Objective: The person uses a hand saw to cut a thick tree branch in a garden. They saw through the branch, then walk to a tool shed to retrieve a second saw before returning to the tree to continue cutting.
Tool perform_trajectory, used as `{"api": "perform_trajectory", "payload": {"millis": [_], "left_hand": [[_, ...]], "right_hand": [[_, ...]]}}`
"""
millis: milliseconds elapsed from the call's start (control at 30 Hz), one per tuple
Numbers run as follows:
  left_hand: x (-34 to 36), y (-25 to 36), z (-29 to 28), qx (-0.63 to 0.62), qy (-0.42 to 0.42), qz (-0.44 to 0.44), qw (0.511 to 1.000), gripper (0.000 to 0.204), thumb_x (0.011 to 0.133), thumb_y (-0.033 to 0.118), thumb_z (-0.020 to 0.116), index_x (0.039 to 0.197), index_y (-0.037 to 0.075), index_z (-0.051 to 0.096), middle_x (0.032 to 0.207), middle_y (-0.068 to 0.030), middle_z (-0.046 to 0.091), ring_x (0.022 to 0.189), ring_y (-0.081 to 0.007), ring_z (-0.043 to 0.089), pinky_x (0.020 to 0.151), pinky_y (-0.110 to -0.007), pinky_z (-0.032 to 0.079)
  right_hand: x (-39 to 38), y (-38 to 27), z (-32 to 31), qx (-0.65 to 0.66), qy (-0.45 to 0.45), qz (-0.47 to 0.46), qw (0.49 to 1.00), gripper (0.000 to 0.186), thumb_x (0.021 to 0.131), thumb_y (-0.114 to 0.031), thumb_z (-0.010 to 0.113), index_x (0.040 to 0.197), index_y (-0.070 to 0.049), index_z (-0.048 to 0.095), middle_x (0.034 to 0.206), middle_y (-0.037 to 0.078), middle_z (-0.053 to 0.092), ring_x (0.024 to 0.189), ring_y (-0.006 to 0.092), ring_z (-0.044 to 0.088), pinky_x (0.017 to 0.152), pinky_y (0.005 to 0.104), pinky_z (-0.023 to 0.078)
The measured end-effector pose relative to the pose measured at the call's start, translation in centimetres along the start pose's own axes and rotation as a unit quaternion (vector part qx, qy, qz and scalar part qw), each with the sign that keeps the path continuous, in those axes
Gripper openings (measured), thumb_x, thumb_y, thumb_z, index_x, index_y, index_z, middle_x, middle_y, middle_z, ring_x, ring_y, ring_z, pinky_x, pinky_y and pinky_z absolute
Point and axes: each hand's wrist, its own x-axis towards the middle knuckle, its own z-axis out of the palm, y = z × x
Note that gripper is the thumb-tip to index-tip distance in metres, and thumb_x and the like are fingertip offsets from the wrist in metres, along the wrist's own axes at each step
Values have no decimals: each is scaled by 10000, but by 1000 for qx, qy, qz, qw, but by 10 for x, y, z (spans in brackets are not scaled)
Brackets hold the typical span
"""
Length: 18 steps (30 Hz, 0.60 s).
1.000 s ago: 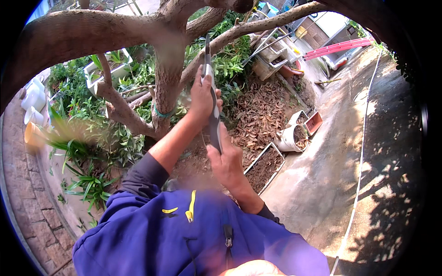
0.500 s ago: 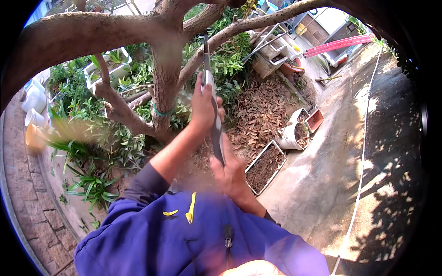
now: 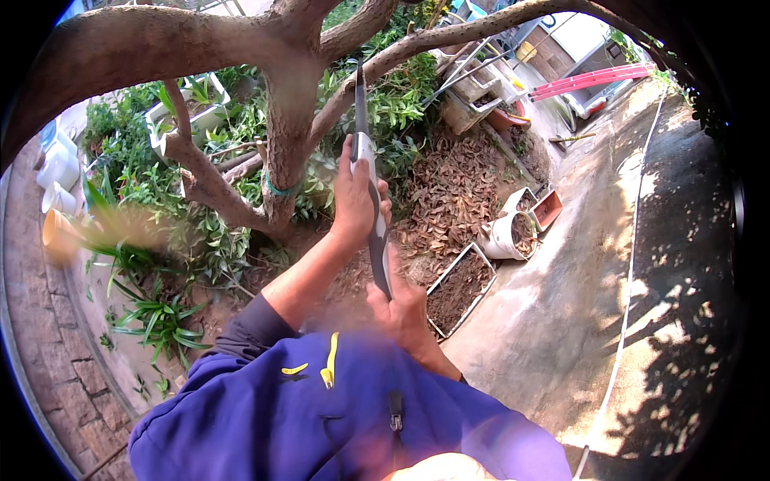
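Observation:
Both my hands hold a pruning saw [image 3: 361, 151] with a white and dark grey handle, its narrow blade pointing away from me. My left hand [image 3: 353, 196] wraps the handle close to the blade. Lower down, my right hand [image 3: 401, 309] grips the handle's rear end, one finger stretched along it. The blade passes across a slanting tree branch [image 3: 399, 53]; I cannot tell whether its teeth touch the bark. Left of the blade stands the thick trunk [image 3: 286, 132], with a green tie [image 3: 281, 191] around it.
A heavy limb [image 3: 152, 44] spans the upper left. Dry leaves [image 3: 449, 192] cover soil right of the trunk. Nearby stand a soil-filled planter [image 3: 463, 293], a white pot [image 3: 505, 239] and a reddish pot [image 3: 549, 210]. A white hose [image 3: 634, 264] runs along the concrete.
The saw and both hands have shifted slightly back toward my body. My grip on the handle looks the same.

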Motion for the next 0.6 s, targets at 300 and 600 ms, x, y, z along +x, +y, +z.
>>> {"api": "perform_trajectory", "payload": {"millis": [300,600], "left_hand": [[60,24,-5,6,7,12,1000,557,1043,394,443,1532,350,181,730,-27,500,477,-117,471,403,-272,424],[22,7,8,30,12,21,999,538,1052,370,417,1534,325,182,729,-24,494,480,-102,453,401,-247,407]], "right_hand": [[57,-2,13,-20,19,-21,999,642,843,-117,633,1408,56,382,805,284,635,699,457,635,602,493,501],[24,0,-1,-5,1,14,1000,698,834,-135,653,1446,38,365,802,251,654,675,424,660,589,463,514]]}}
